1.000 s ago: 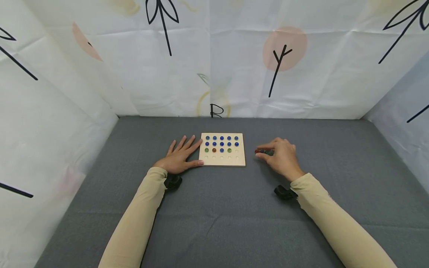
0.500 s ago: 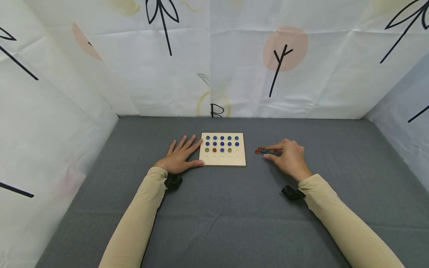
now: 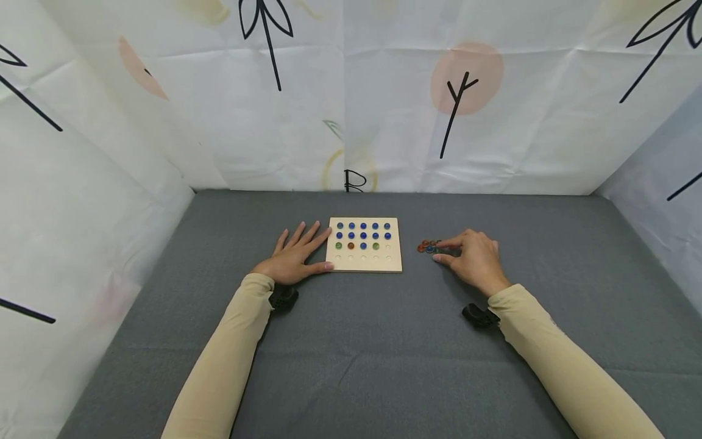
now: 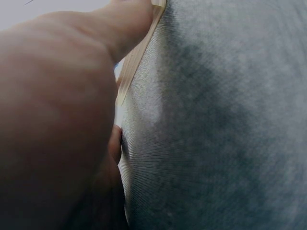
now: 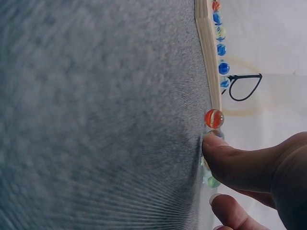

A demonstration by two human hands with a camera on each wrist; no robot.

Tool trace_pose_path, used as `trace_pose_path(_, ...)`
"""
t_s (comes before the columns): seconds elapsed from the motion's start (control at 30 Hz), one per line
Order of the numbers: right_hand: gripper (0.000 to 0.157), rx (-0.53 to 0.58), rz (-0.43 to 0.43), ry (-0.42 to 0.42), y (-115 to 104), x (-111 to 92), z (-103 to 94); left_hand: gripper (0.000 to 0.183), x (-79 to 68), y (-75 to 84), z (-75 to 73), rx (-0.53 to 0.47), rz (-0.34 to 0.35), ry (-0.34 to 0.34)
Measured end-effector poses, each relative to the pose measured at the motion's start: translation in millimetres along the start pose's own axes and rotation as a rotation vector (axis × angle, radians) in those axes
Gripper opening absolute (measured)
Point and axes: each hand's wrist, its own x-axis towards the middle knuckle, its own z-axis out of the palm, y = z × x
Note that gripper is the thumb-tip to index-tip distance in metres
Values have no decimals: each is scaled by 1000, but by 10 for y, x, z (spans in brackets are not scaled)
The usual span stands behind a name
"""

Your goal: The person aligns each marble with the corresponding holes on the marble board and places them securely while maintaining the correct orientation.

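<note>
A pale wooden board (image 3: 364, 264) lies on the grey cloth, with glass marbles in its two far rows and most of the third; its nearest row has bare hollows. Spread flat, my left hand (image 3: 293, 259) rests at the board's left side, thumb and little finger on its edge. My right hand (image 3: 474, 259) is at a small cluster of loose marbles (image 3: 429, 249), thumb and forefinger bent round its right end. A red-streaked marble (image 5: 214, 118) sits just beyond the thumb, and a green marble (image 5: 213, 182) shows below it. The fingers partly hide the other marbles.
Grey cloth (image 3: 351, 366) covers the table. A printed white curtain (image 3: 384, 122) stands along its back edge and sides. Each wrist carries a black camera, such as the one on the left wrist (image 3: 283, 298).
My right hand has drawn back to the right, exposing more red and blue marbles at the cluster's left end; it has barely moved in the last half second. The left hand and board stay put.
</note>
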Motion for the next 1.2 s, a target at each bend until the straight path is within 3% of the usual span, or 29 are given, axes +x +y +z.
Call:
trace_pose_path(0.23,25,13,13,-25,12,3,19,91,13,-52,20,-2,-2,-14)
trace_pose_path(0.57,25,8,12,-31,17,1,21,86,-11,-1,-9,7,-5,-4)
trace_pose_path(1.2,25,12,-45,13,-89,6,-41,86,-15,-1,2,5,5,13)
